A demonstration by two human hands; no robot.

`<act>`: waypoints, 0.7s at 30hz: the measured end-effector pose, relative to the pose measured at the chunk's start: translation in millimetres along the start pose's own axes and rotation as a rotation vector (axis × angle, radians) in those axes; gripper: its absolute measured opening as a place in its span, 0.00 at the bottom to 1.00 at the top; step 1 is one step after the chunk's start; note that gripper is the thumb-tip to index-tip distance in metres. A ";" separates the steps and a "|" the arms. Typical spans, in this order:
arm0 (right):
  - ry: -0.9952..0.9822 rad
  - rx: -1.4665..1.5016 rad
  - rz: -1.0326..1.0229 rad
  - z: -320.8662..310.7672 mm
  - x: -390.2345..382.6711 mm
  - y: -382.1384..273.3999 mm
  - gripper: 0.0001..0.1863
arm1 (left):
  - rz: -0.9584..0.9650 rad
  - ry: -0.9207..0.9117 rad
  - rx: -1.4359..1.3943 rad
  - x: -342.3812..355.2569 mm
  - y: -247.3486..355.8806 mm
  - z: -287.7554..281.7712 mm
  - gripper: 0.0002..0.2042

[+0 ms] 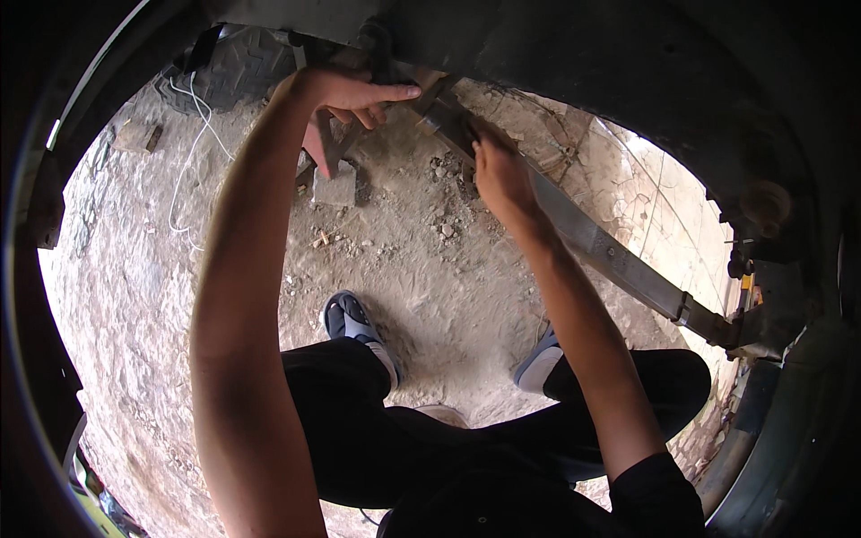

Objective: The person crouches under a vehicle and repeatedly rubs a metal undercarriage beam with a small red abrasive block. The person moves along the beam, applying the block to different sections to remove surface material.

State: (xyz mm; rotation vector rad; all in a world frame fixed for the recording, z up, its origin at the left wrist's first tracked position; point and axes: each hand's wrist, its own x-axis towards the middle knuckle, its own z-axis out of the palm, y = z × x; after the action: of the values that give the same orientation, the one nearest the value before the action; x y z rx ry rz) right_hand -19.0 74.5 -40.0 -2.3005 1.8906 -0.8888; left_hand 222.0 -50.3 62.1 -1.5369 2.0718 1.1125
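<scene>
Overhead is the dark underside of a vehicle point(574, 54). A long grey metal drive shaft point(619, 269) slants from the upper middle down to the right. My right hand point(504, 177) is closed around the shaft near its upper end. My left hand point(354, 92) is beside that end, with one finger stretched toward the joint point(433, 100) and the others apart, partly bent downward. I cannot make out whether its fingertip touches the joint. Below my left hand, a reddish metal piece point(318, 143) stands by a grey block point(335, 185).
A dark treaded tyre point(242, 72) lies at the upper left, with a thin white cord point(190, 161) trailing over the dirt ground point(134, 296). A flat brown block point(137, 136) is nearby. Loose stones point(447, 229) lie between my arms. My sandalled feet point(350, 318) are below.
</scene>
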 end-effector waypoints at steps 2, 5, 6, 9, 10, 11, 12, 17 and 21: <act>0.170 -0.092 -0.064 -6.0 10.9 8.3 0.22 | -0.010 -0.036 -0.128 -1.0 0.4 -0.8 0.54; 0.133 -0.010 0.047 -2.3 0.7 -13.2 0.23 | -0.043 -0.021 -0.186 -0.6 -2.6 2.6 0.54; 0.117 -0.147 -0.016 13.7 -6.3 -9.0 0.25 | -0.035 -0.029 -0.180 0.2 0.9 2.9 0.53; 0.081 -0.229 -0.079 31.9 -19.9 -12.2 0.29 | -0.021 -0.044 -0.143 -1.9 2.8 -0.3 0.53; 0.069 -0.203 -0.079 32.6 -21.4 -14.8 0.30 | -0.012 -0.050 -0.114 -3.2 2.5 -1.9 0.53; 0.041 -0.208 -0.061 31.9 -18.8 -13.5 0.31 | 0.002 -0.056 -0.085 -3.9 3.2 -3.3 0.53; 0.033 -0.202 -0.070 31.4 -19.5 -13.7 0.31 | -0.001 -0.056 -0.069 -4.5 2.7 -3.5 0.53; 0.053 -0.191 -0.024 37.3 -18.9 -17.4 0.32 | 0.014 -0.029 -0.094 -1.0 0.7 -0.8 0.55; 0.022 -0.146 -0.031 34.7 -15.7 -16.8 0.30 | 0.029 -0.070 -0.042 -1.5 2.5 -4.9 0.55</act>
State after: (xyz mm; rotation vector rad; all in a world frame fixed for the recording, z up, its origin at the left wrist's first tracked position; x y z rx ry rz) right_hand 9.9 81.9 -69.1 -2.4166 1.9973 -0.8073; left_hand 221.1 -52.6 67.2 -1.4700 2.0431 1.2105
